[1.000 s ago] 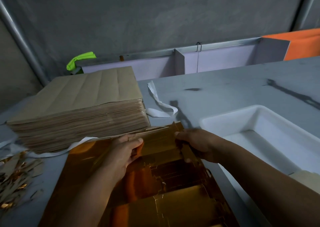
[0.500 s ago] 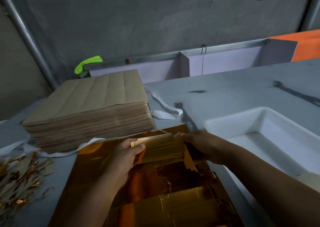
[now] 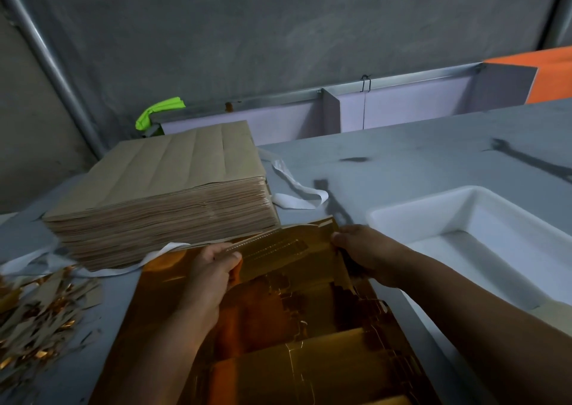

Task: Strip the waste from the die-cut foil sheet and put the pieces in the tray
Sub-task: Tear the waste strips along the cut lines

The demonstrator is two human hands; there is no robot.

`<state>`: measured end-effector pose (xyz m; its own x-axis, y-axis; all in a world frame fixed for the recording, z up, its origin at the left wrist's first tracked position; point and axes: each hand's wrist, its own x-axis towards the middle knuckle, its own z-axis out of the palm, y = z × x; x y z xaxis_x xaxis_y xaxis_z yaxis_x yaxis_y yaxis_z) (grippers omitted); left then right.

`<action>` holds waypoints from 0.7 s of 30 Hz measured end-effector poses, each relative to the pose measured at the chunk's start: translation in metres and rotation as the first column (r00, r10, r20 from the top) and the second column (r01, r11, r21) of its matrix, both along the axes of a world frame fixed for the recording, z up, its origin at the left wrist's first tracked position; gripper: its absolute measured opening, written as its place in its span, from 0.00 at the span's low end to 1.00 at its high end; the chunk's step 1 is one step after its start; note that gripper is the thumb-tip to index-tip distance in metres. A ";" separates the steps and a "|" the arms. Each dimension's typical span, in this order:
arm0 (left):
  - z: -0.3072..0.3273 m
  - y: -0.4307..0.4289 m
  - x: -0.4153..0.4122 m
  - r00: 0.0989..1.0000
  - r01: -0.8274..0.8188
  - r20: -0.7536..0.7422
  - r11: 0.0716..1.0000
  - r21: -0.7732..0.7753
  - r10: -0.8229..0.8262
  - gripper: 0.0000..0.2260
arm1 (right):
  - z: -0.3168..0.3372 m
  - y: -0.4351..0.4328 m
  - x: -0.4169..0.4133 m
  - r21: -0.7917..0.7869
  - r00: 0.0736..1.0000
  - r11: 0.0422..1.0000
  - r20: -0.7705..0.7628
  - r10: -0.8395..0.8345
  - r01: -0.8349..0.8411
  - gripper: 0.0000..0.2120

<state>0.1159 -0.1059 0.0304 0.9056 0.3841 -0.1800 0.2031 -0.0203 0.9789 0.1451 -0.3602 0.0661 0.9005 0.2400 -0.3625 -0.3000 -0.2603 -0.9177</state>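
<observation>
A shiny gold die-cut foil sheet (image 3: 288, 327) lies on the grey table in front of me, cut lines showing across it. My left hand (image 3: 210, 268) pinches the left end of a narrow perforated foil strip (image 3: 272, 245) at the sheet's far edge. My right hand (image 3: 359, 250) grips the same far edge at its right corner, fingers curled over the foil. The strip is bent up off the sheet between both hands. A white tray (image 3: 411, 211) stands to the right, a cream piece just visible at its near end.
A thick stack of brown sheets (image 3: 167, 194) sits at the left, touching the foil's far edge. White straps (image 3: 297, 192) trail around it. A heap of gold and brown scraps (image 3: 34, 315) lies at far left. Low white dividers (image 3: 396, 107) line the table's back.
The far strip has lifted further from the sheet. Both hands stay at the far edge, gripping its two ends. The camera has shifted slightly.
</observation>
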 end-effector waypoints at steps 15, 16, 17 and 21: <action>-0.012 0.033 -0.004 0.982 -0.177 0.034 0.861 0.477 0.184 0.18 | -0.005 0.002 0.000 -0.212 0.989 0.977 0.142 0.035 -0.004 0.08; -0.014 0.033 -0.006 0.983 -0.164 0.015 0.842 0.515 0.182 0.18 | -0.005 0.002 0.000 -0.248 0.985 0.969 0.163 0.048 -0.006 0.08; -0.016 0.032 -0.007 0.983 -0.148 -0.006 0.821 0.552 0.182 0.18 | -0.005 0.003 0.000 -0.277 0.981 0.961 0.183 0.063 -0.010 0.09; -0.015 0.026 -0.014 0.978 -0.140 -0.004 0.674 0.725 0.208 0.25 | -0.007 0.002 0.000 -0.329 0.971 0.944 0.217 0.097 -0.021 0.10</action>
<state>0.1017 -0.0794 0.0155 0.8043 0.5748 0.1506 0.3519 -0.6650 0.6588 0.1448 -0.3579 0.0596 0.9556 0.1997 -0.2165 -0.0685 -0.5642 -0.8228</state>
